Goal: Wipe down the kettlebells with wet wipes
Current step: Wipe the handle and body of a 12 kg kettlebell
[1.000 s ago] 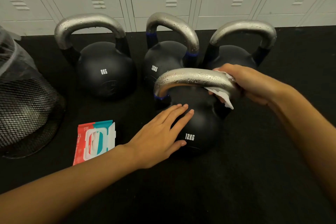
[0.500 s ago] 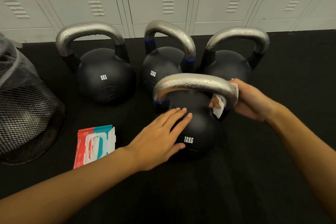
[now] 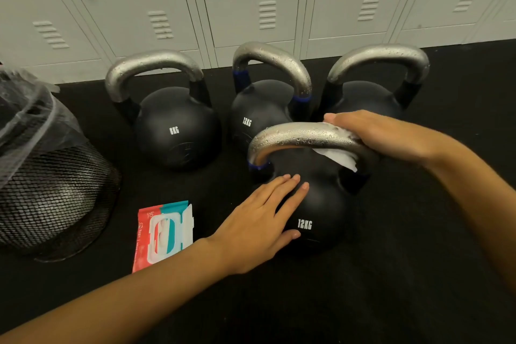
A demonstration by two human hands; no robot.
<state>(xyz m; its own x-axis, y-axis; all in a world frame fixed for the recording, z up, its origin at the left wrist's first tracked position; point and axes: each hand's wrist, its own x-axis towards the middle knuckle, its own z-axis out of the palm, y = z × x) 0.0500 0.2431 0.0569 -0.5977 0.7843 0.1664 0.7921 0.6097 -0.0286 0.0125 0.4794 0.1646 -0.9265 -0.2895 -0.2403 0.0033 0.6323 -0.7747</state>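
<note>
— Kettlebell [image 3: 315, 204] position and restraint?
— It is stood on the floor [image 3: 391, 274], braced by the flat, uncurled left hand [image 3: 259, 227]; a wet wipe [image 3: 339, 158] is clasped round its handle [image 3: 296, 138] by the right hand [image 3: 374, 134].
— Orientation?
— Upright; the handle is run left to right.

Grey lockers [image 3: 251, 8]; black floor [image 3: 418, 274]

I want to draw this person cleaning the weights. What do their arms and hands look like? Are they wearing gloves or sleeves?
No gloves and no sleeves to draw. The left hand and the right hand are both bare, and both forearms are bare for as far as the picture shows. I see no rings, watch or bracelets on either one. The fingernails on the left hand are short and plain.
</note>
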